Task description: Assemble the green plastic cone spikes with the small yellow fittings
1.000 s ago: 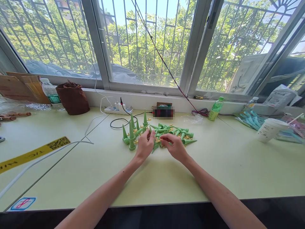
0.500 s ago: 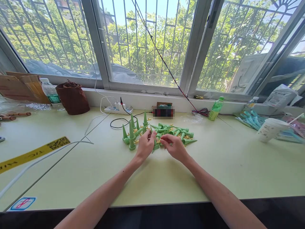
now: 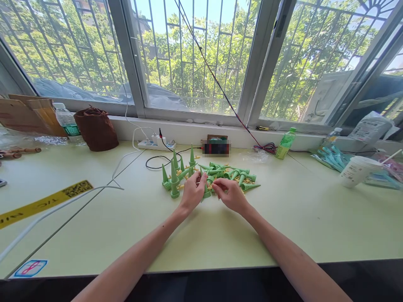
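A green cone [image 3: 206,194] sits between the hands, just right of the left hand [image 3: 192,189], which is nearer to it; which way its long axis runs is hidden. The right hand [image 3: 232,195] appears to pinch a small yellow piece [image 3: 210,186]; whether the left's curled fingers grip the cone, I cannot tell.

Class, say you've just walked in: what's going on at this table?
A person's left hand appears to hold a green, cone-shaped plastic spike, while the right hand seems to pinch a small yellow plastic piece beside it; the exact contact is hidden. Several green spikes stand upright to the left; others lie jumbled to the right.
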`<act>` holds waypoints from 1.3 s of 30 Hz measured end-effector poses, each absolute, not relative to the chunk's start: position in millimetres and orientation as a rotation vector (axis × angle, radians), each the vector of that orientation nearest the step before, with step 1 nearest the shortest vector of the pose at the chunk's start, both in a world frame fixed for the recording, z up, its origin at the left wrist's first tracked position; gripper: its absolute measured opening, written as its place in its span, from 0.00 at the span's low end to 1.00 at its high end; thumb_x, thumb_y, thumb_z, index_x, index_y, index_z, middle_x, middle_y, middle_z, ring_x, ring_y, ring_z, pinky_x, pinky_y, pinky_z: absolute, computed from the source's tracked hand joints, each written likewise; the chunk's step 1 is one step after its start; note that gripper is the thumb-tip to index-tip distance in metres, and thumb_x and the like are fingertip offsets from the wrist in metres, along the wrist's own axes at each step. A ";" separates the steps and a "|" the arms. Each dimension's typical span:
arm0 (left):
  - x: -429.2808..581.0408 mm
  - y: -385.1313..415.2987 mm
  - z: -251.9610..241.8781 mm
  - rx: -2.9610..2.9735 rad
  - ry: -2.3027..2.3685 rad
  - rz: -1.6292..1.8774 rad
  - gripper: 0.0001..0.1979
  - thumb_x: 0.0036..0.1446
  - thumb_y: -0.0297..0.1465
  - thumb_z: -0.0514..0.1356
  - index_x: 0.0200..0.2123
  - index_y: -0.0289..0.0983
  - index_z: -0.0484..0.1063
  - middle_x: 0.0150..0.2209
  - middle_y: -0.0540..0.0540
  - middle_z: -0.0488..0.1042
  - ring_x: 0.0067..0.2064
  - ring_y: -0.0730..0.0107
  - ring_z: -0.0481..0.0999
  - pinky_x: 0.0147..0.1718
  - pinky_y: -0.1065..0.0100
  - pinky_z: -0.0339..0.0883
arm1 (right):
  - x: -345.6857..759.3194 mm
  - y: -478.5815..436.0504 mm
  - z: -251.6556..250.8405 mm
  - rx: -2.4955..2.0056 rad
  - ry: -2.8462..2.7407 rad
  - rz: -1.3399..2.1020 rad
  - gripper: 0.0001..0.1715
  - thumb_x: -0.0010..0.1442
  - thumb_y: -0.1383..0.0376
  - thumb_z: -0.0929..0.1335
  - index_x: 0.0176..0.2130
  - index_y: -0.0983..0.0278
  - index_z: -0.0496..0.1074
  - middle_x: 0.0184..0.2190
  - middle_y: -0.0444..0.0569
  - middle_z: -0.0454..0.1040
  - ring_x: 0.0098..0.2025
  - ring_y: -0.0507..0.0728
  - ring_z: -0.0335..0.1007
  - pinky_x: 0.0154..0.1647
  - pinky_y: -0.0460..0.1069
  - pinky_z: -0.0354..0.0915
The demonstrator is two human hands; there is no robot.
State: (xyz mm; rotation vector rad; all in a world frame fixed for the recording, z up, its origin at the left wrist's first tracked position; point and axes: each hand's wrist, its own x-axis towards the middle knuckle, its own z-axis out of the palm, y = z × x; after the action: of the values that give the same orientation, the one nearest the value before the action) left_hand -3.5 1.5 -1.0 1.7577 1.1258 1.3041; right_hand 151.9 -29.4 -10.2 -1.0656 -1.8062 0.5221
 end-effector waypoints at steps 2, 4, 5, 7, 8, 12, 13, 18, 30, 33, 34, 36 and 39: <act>-3.5 1.4 -1.5 1.763 1.120 1.308 0.17 0.61 0.43 0.54 0.24 0.38 0.58 0.20 0.55 0.55 0.21 0.76 0.53 0.19 0.72 0.46 | 152.0 -29.4 -9.9 -1.082 -1.810 0.525 0.14 0.64 0.60 0.63 0.33 0.65 0.72 0.22 0.45 0.68 0.22 0.50 0.62 0.24 0.45 0.61; -3.5 1.6 -1.9 1.772 1.118 1.310 0.18 0.61 0.43 0.54 0.24 0.39 0.56 0.19 0.55 0.54 0.21 0.76 0.53 0.19 0.71 0.46 | 152.2 -29.2 -10.0 -1.099 -1.816 0.525 0.15 0.65 0.60 0.63 0.32 0.65 0.71 0.21 0.44 0.67 0.21 0.50 0.61 0.24 0.45 0.60; -3.5 1.8 -2.0 1.779 1.115 1.311 0.19 0.60 0.43 0.54 0.23 0.39 0.55 0.19 0.55 0.54 0.21 0.76 0.53 0.19 0.71 0.45 | 152.3 -29.0 -10.3 -1.106 -1.818 0.524 0.16 0.65 0.59 0.62 0.31 0.65 0.71 0.20 0.43 0.66 0.21 0.50 0.60 0.23 0.45 0.60; -3.6 2.1 -2.2 1.794 1.110 1.316 0.19 0.61 0.43 0.54 0.23 0.39 0.54 0.19 0.55 0.54 0.21 0.76 0.53 0.19 0.71 0.46 | 152.7 -28.5 -10.9 -1.118 -1.822 0.523 0.18 0.66 0.58 0.62 0.29 0.65 0.70 0.18 0.42 0.65 0.20 0.50 0.59 0.23 0.45 0.59; -3.6 2.2 -2.2 1.799 1.108 1.318 0.19 0.61 0.43 0.53 0.23 0.39 0.54 0.20 0.55 0.54 0.21 0.76 0.53 0.20 0.71 0.46 | 152.8 -28.4 -11.2 -1.122 -1.825 0.522 0.19 0.66 0.58 0.61 0.29 0.65 0.70 0.18 0.42 0.64 0.20 0.50 0.59 0.23 0.45 0.59; -3.1 3.1 -2.6 1.799 1.105 1.323 0.19 0.61 0.42 0.53 0.23 0.38 0.55 0.20 0.55 0.55 0.21 0.76 0.54 0.20 0.71 0.47 | 152.6 -28.0 -11.9 -1.124 -1.822 0.526 0.20 0.66 0.56 0.61 0.30 0.65 0.70 0.18 0.42 0.64 0.20 0.50 0.60 0.23 0.45 0.59; -3.0 3.4 -2.8 1.793 1.106 1.327 0.19 0.60 0.43 0.54 0.23 0.39 0.55 0.20 0.54 0.56 0.21 0.76 0.54 0.20 0.71 0.47 | 152.5 -28.0 -12.1 -1.119 -1.815 0.528 0.19 0.66 0.56 0.61 0.31 0.65 0.71 0.18 0.43 0.65 0.20 0.50 0.61 0.23 0.45 0.60; -3.4 3.4 -2.5 1.760 1.122 1.320 0.17 0.60 0.44 0.53 0.25 0.38 0.60 0.21 0.53 0.62 0.21 0.76 0.57 0.20 0.71 0.48 | 151.9 -28.8 -12.7 -1.093 -1.793 0.527 0.15 0.64 0.55 0.64 0.38 0.65 0.72 0.24 0.46 0.72 0.22 0.51 0.64 0.25 0.46 0.64; -3.2 2.5 -2.6 1.785 1.131 1.331 0.18 0.61 0.43 0.53 0.24 0.38 0.57 0.19 0.55 0.57 0.20 0.76 0.55 0.20 0.71 0.47 | 152.5 -28.7 -11.5 -1.094 -1.812 0.544 0.14 0.64 0.57 0.63 0.35 0.64 0.71 0.22 0.44 0.69 0.21 0.50 0.63 0.24 0.45 0.62; -2.7 2.7 -3.3 1.790 1.127 1.338 0.19 0.60 0.43 0.53 0.23 0.38 0.57 0.19 0.55 0.57 0.21 0.76 0.55 0.21 0.71 0.48 | 152.6 -28.6 -11.5 -1.110 -1.807 0.550 0.17 0.65 0.56 0.63 0.33 0.64 0.71 0.20 0.43 0.67 0.21 0.50 0.62 0.23 0.45 0.62; -2.7 2.8 -3.5 1.791 1.124 1.340 0.18 0.60 0.43 0.53 0.24 0.38 0.57 0.19 0.55 0.57 0.21 0.76 0.55 0.21 0.71 0.48 | 152.6 -28.6 -11.6 -1.116 -1.804 0.551 0.17 0.65 0.55 0.62 0.32 0.64 0.71 0.20 0.43 0.67 0.20 0.51 0.62 0.23 0.45 0.61; -2.5 2.7 -3.5 1.795 1.126 1.341 0.18 0.60 0.43 0.53 0.24 0.38 0.57 0.20 0.54 0.58 0.21 0.76 0.55 0.21 0.71 0.48 | 152.7 -28.3 -12.0 -1.124 -1.801 0.557 0.19 0.65 0.55 0.62 0.31 0.64 0.71 0.18 0.43 0.66 0.20 0.50 0.61 0.22 0.45 0.61; -2.2 2.4 -3.0 1.790 1.135 1.340 0.18 0.60 0.43 0.53 0.24 0.38 0.57 0.19 0.54 0.59 0.21 0.76 0.55 0.21 0.71 0.48 | 152.7 -27.6 -12.7 -1.122 -1.798 0.564 0.19 0.65 0.55 0.62 0.31 0.65 0.71 0.18 0.43 0.66 0.20 0.50 0.61 0.22 0.45 0.61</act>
State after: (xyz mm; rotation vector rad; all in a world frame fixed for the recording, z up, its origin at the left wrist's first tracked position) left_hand -2.2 2.4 -3.0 1.7898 1.1349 1.3405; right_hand 152.7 -27.6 -12.7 -1.1222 -1.7978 0.5636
